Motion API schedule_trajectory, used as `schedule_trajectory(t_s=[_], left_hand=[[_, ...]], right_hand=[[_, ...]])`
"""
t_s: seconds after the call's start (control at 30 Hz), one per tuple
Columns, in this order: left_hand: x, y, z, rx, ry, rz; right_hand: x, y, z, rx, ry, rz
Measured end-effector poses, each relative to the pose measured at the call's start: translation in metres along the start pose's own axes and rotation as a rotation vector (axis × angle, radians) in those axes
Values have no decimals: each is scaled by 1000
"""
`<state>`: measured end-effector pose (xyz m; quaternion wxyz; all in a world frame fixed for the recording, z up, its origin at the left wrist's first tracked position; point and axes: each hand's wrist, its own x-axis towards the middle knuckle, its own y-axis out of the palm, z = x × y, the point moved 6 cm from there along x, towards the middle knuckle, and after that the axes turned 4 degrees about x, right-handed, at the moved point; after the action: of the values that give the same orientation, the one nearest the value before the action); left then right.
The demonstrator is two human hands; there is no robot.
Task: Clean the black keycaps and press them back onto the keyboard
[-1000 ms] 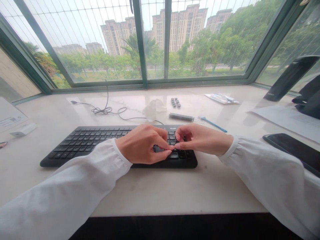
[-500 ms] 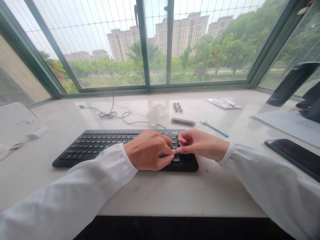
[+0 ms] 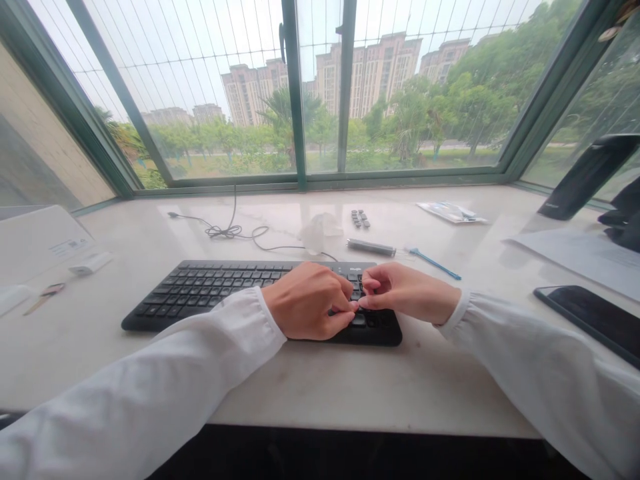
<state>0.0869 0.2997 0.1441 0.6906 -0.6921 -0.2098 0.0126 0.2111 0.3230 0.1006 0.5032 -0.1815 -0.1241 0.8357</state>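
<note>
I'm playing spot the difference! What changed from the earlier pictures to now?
The whole view shifted, so the black keyboard sits further right and lower. The left hand and right hand moved with it, with no clear grab or release. Their fingertips still meet over the keys.

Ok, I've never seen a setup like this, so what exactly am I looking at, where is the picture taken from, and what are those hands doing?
This view comes from one camera worn on a person's head, looking forward and down. The two bare hands are that person's own. The left hand and right hand, in white sleeves, meet at the fingertips over a black keyboard on a pale marble ledge. Anything they pinch is too small to tell. Beyond lie small black keycaps, a silver metal cylinder and a thin blue plastic tool.
</note>
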Motion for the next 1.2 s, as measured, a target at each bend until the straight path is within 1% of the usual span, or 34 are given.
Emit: schedule_trajectory(t_s=[0.23,0.37,0.43,0.47,0.53,0.63,0.7,0.77,0.93,1.07,1.2], left_hand=[[-1,4,4,-16,10,14],[-4,2,4,12,-1,-26],[-6,-2,6,19,-10,-72],[-8,-5,8,24,-22,-106],[-10,-12,17,63,-76,-188],[-14,-20,37,223,-233,-259],[-17,-22,52,340,-362,-250],[-20,-23,66,411,-475,-219],[-29,-28,95,489,-681,-166],[-36,-32,108,475,-772,-156],[-39,-30,115,457,-794,-140]], right_hand=[[1,2,-3,-68,-9,5],[0,-2,2,-33,-36,16],[-2,-6,5,-10,-31,10],[-3,-11,6,-7,-20,-16],[-4,-24,7,-12,-2,-115],[-6,-46,6,-29,-3,-295],[-5,-60,2,-70,-14,-399],[-4,-75,-3,-150,-26,-504],[2,-106,-22,-364,-64,-727],[9,-116,-31,-501,-42,-814],[29,-127,-27,-703,52,-768]])
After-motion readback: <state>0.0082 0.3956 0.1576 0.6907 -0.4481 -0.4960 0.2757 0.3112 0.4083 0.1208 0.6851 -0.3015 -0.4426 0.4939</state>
